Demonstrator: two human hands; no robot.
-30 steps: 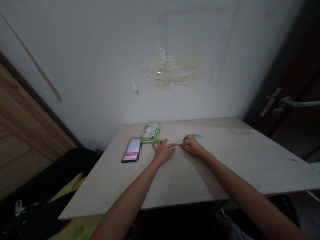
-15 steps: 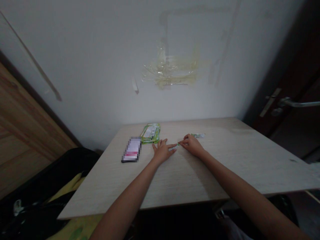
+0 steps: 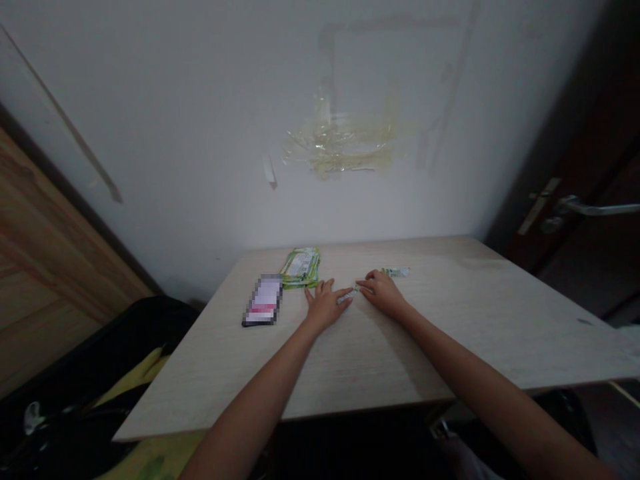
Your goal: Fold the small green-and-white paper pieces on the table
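Observation:
A small, narrow green-and-white folded wrapper (image 3: 346,296) lies on the table between my hands. My left hand (image 3: 324,304) holds it down with thumb and index finger along its two sides, the other fingers spread on the tabletop. Just off the wrapper's right end is my right hand (image 3: 383,293), thumb and index finger slightly apart, with nothing visible between them. Behind the right hand rests another narrow green-and-white folded wrapper (image 3: 399,272), partly covered by the fingers. A stack of flat green-and-white wrappers (image 3: 301,265) sits beyond my left hand.
Left of the hands, a phone (image 3: 264,300) with a blurred screen lies beside the stack. The pale wooden table (image 3: 350,373) meets a white wall (image 3: 210,133) with old tape on it. A dark door with a metal handle (image 3: 595,208) is at right, wooden furniture (image 3: 45,247) at left.
My right thumb and index finger have parted from their pinch at the wrapper's end and drawn slightly right. The left hand keeps its place on the wrapper.

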